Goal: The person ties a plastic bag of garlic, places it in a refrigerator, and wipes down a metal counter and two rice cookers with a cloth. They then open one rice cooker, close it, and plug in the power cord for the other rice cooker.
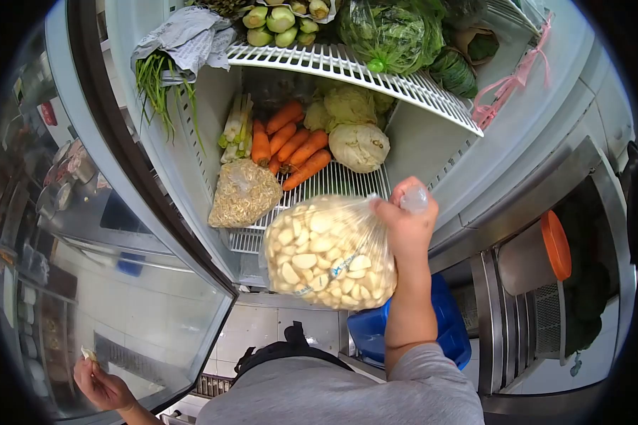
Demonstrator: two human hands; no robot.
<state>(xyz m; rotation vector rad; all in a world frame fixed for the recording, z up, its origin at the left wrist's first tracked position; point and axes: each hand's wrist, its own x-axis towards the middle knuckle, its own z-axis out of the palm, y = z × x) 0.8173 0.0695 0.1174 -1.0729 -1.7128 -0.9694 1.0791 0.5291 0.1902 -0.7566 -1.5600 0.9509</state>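
My right hand (411, 219) is closed around the gathered neck of a clear plastic bag of peeled garlic cloves (326, 255). The full bag hangs in front of the fridge's lower shelf (337, 180). Down at the far left, beside the glass door (142, 312), my left hand (103, 386) is closed in a pinch. A small whitish-yellow bit (88, 353) shows at its fingertips, too small to name. On the lower shelf lie a bag of bean sprouts (244, 195), several carrots (298, 145), pale green stalks (237, 131) and round cabbages (359, 147).
The fridge door stands open on the left. An upper wire shelf (347, 71) carries wrapped greens (397, 35), light green vegetables (280, 21) and a paper-wrapped bundle (184, 42). Below right is a blue bin (439, 319); a rack holds a container with an orange rim (556, 244).
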